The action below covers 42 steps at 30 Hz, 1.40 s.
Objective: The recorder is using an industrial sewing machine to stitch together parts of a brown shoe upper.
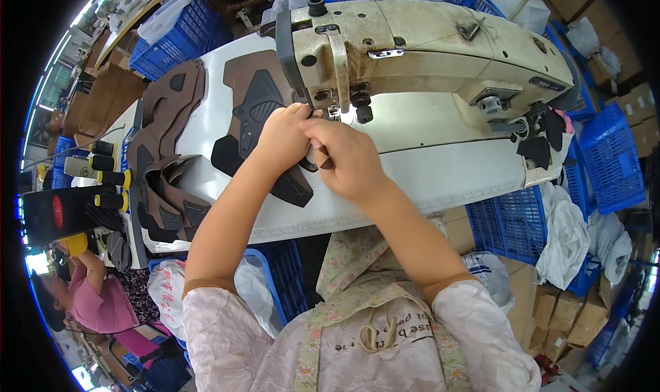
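Both of my hands meet close to the needle of a cream sewing machine [412,41]. My left hand [283,136] is closed, its fingers curled over the edge of a brown shoe upper piece [242,72] with black overlays. The piece lies flat on the white machine table [419,169] and passes beneath my left wrist. My right hand [349,157] is also closed, thumb and fingers pinched on a dark brown edge that shows below its fingers. The fingertips overlap, which hides the needle area and most of the gripped edge.
Stacked brown upper pieces [172,103] lie on the table's left, with a folded upper [172,193] nearer me. Thread spools [103,164] stand beyond the left edge. Blue crates [505,224] and white bags surround the table. Another person [103,296] sits at far left.
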Motion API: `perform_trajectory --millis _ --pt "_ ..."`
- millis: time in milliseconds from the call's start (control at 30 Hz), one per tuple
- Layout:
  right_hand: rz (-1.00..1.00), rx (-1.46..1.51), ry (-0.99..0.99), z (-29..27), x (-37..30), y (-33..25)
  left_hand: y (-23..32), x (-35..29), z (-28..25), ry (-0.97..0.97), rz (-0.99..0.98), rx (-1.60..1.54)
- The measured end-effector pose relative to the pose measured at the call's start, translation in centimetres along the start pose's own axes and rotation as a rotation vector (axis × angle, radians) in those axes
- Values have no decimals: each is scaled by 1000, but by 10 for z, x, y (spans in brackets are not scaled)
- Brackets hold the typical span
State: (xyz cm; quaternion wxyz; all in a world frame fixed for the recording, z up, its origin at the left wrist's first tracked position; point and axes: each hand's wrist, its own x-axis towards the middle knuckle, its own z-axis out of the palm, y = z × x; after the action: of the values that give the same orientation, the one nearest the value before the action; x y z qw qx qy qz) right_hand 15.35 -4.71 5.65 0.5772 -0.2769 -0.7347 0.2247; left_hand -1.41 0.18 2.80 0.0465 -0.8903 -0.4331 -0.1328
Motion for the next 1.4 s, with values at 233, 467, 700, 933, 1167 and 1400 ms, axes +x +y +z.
perform_trajectory --millis 233,467,700,933,1167,1400 --pt "181 -47 -254 -39 -23 -36 -30 -23 -2 -32 -196 229" --pt "1341 1100 -212 19 -31 11 -41 -39 0 55 -308 200" --pt "1557 1268 175 76 3 63 -39 -39 3 220 -284 142" --pt "1496 1301 344 96 8 66 -38 -43 4 243 -313 170" --pt "1475 1232 419 89 13 62 -35 -37 5 246 -281 177" --pt "1046 729 -167 -17 -57 7 -34 -36 9 158 -317 105"
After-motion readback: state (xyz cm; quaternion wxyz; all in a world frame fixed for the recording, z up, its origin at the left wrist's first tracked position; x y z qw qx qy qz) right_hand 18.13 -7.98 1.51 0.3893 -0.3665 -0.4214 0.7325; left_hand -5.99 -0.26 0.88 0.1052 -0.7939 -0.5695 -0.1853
